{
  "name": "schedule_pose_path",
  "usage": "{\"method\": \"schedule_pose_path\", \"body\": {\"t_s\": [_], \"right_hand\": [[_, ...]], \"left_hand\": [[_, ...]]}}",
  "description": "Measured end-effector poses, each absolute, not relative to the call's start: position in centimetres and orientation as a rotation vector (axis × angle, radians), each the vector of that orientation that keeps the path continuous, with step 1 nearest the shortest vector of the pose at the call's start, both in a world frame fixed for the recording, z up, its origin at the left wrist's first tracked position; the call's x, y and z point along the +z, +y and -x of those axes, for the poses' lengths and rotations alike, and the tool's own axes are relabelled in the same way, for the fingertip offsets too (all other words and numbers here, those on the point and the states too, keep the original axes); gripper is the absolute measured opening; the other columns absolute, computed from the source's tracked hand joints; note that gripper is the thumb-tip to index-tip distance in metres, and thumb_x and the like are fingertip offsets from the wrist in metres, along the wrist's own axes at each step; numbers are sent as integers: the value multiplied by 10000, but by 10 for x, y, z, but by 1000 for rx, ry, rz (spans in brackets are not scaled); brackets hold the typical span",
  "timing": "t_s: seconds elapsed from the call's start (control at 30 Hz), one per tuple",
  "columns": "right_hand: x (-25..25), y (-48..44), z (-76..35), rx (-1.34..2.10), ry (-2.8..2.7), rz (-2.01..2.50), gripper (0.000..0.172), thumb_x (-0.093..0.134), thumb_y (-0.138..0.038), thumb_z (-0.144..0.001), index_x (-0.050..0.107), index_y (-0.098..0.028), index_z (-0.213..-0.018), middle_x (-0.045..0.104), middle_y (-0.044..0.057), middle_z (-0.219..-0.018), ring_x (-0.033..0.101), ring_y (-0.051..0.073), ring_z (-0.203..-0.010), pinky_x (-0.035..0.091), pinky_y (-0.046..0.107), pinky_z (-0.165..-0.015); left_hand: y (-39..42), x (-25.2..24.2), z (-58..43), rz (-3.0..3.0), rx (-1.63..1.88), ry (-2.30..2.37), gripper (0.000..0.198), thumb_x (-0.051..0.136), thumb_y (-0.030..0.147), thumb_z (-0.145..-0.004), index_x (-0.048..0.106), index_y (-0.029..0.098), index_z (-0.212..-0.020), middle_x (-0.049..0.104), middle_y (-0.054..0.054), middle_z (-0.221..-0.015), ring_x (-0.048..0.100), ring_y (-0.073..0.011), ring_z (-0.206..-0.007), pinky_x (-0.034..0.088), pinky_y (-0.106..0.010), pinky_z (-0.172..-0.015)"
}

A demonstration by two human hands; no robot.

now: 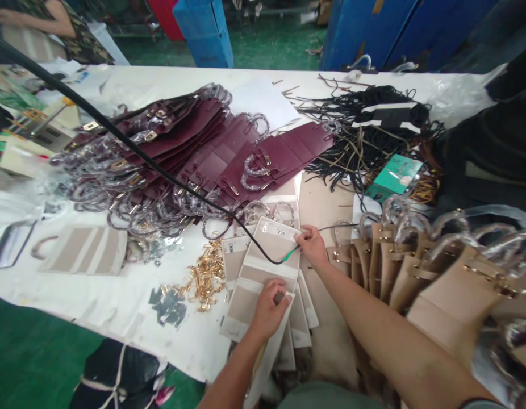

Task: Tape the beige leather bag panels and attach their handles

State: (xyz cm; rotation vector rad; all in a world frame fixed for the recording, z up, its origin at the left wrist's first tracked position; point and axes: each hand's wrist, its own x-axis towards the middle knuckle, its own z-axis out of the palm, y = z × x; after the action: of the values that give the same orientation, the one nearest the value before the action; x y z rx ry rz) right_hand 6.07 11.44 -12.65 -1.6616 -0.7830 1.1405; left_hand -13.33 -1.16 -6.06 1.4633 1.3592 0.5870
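A flat beige bag panel (257, 272) with pale strips and small metal fittings near its top lies on a fanned stack of similar panels (299, 326). My left hand (269, 309) rests over its lower part, fingers curled; a small dark grey spot shows between thumb and fingers, too unclear to name. My right hand (313, 245) pinches the panel's upper right edge. Close to those fingertips, a black cable (161, 169) with a green section (291, 254) crosses in front of the panel. Gold clasps (206, 275) and thin grey metal plates (168, 307) lie in piles to the left.
Maroon bags (203, 128) with wrapped handles are heaped behind. Tan bags (446, 295) stand in a row on the right. Dark cords (374, 136) and a green box (395, 177) lie at the back right. Another person's arm (50, 23) shows at the far left.
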Motion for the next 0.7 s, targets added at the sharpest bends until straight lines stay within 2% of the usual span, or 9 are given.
{"method": "schedule_pose_path", "body": {"t_s": [0.13, 0.2, 0.3, 0.4, 0.47, 0.53, 0.6, 0.7], "right_hand": [[-117, 125, -65, 1204, -705, 1668, 373, 673, -523, -709, 652, -190, -876, 582, -34, -572, 489, 134, -420, 411, 265, -402], [-105, 122, -68, 1193, -686, 1658, 380, 658, -542, -726, 641, -186, -858, 585, -28, -571, 492, 132, -429, 413, 261, -409], [-79, 91, -69, 1181, -722, 1619, 388, 657, -539, -767, 660, -181, -915, 605, -20, -597, 497, 129, -465, 419, 251, -443], [-54, 37, -63, 1289, -999, 1507, 330, 669, -467, -818, 714, -191, -993, 684, 18, -740, 572, 148, -581, 460, 260, -536], [-42, 3, -57, 1317, -1300, 1406, 251, 695, -361, -811, 742, -215, -1009, 707, 37, -890, 626, 168, -735, 491, 276, -656], [-34, -18, -53, 1288, -1486, 1371, 177, 686, -260, -804, 756, -225, -963, 692, 30, -902, 624, 169, -793, 478, 276, -715], [-28, -25, -55, 1259, -1546, 1396, 136, 648, -204, -818, 753, -225, -903, 667, 13, -824, 607, 158, -754, 456, 266, -702], [-17, -23, -66, 1221, -1662, 1402, 112, 636, -185, -831, 739, -229, -835, 657, 4, -796, 609, 157, -764, 442, 257, -717]], "left_hand": [[-11, -60, 134, -1453, 594, 1342, 103, 650, 165, -742, 636, 199, -838, 646, -67, -1146, 588, -224, -1070, 444, -341, -934], [-12, -58, 135, -1384, 583, 1363, 69, 635, 206, -770, 636, 189, -837, 670, -42, -962, 606, -199, -897, 460, -310, -813], [-14, -51, 136, -1296, 589, 1411, 115, 612, 268, -822, 654, 171, -868, 624, 13, -737, 556, -160, -689, 425, -276, -671], [-19, -41, 133, -1294, 613, 1421, 321, 656, 280, -806, 686, 154, -1100, 576, 50, -686, 516, -139, -650, 399, -260, -645], [-22, -34, 129, -1320, 604, 1410, 531, 658, 308, -827, 594, 150, -1329, 535, 75, -654, 488, -130, -620, 388, -254, -631], [-24, -27, 125, -1367, 576, 1423, 636, 647, 328, -849, 500, 140, -1438, 517, 89, -631, 476, -127, -599, 382, -252, -626], [-26, -19, 122, -1447, 528, 1469, 589, 657, 335, -845, 560, 139, -1392, 502, 90, -602, 469, -126, -584, 367, -253, -618], [-30, -7, 122, -1599, 462, 1495, 384, 666, 363, -848, 718, 186, -1185, 517, 68, -591, 469, -130, -579, 341, -258, -607]]}}
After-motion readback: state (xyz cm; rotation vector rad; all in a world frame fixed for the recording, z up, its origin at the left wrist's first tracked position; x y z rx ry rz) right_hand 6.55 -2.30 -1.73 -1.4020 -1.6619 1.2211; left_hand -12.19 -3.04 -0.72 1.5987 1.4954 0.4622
